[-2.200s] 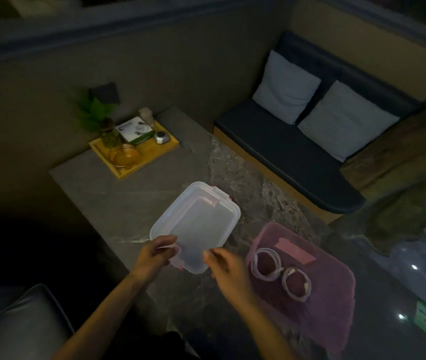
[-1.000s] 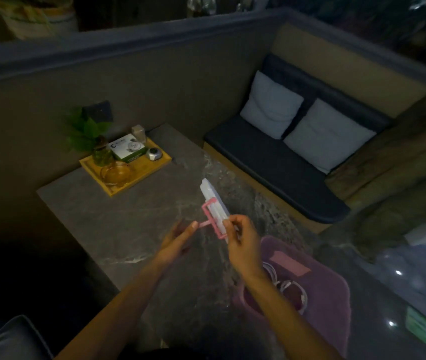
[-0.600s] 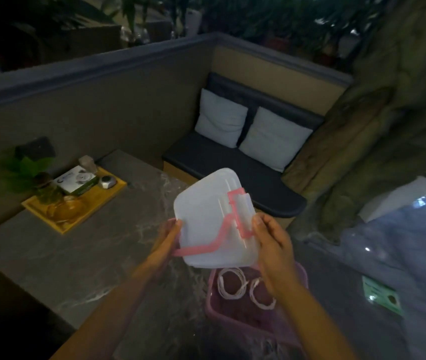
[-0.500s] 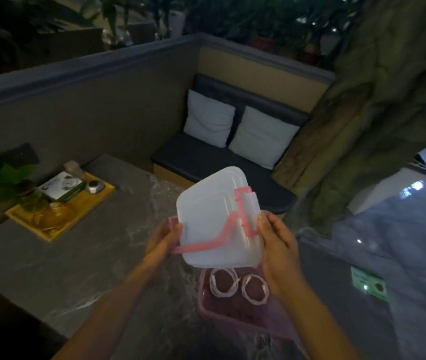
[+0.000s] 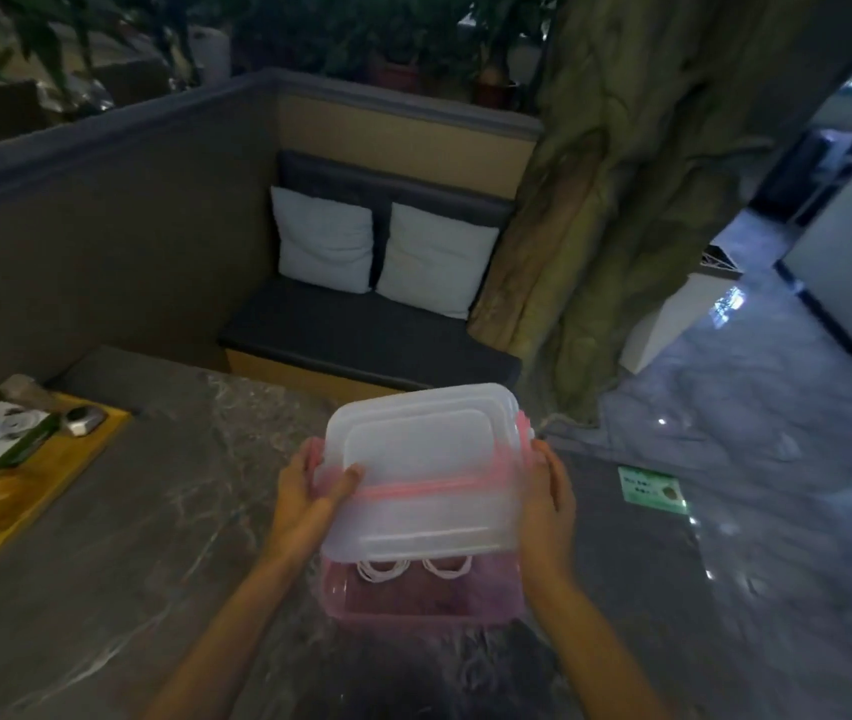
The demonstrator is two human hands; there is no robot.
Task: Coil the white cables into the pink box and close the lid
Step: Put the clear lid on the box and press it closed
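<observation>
A translucent white lid (image 5: 421, 470) with a pink handle strip hovers over the pink box (image 5: 413, 602) on the grey marble table (image 5: 153, 537). My left hand (image 5: 309, 493) grips the lid's left edge, thumb on top. My right hand (image 5: 546, 493) holds its right edge. The lid covers most of the box, its near edge raised. Under that edge two coiled white cables (image 5: 413, 568) show inside the box, side by side.
A yellow wooden tray (image 5: 44, 485) with a small box, a glass bowl and small items sits at the table's left. Behind the table is a dark bench (image 5: 361, 340) with two white cushions. A tree trunk and a glossy floor lie to the right.
The lid has turned from nearly upright in front of me to flat, top side up, and come down over the pink box. Both hands kept hold of it. The view has shifted right.
</observation>
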